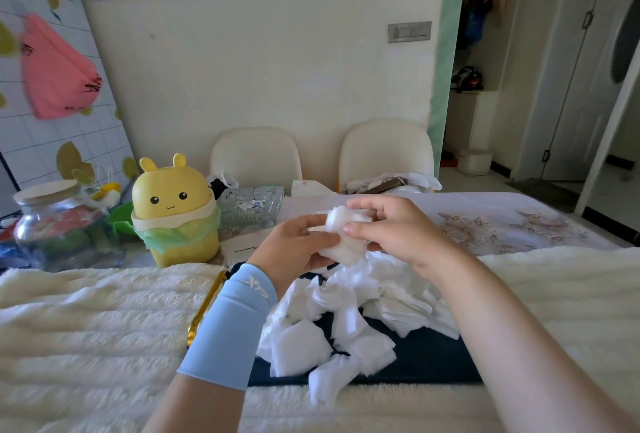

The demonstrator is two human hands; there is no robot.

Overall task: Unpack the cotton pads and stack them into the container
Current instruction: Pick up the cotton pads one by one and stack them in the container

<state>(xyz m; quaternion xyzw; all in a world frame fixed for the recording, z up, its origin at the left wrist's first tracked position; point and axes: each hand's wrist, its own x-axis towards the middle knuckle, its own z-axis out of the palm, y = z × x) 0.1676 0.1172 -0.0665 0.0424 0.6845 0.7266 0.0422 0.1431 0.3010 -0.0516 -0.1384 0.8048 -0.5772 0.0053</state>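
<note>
White cotton stack [343, 240], partly hidden in my grip.
Left hand [294, 247] and right hand [393, 228] pinch it from either side, just above the loose heap [346, 315] that covers most of a dark mat [427, 358].

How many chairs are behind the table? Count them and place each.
2: the left chair behind the glass dish, the right chair beside the doorway. None seems hidden.

White lettering, seemingly "XTP", is showing on the light-blue sleeve [228, 321]. Black print on a white packet [239, 252] near the yellow bin [176, 211] is proving too small to read.
</note>
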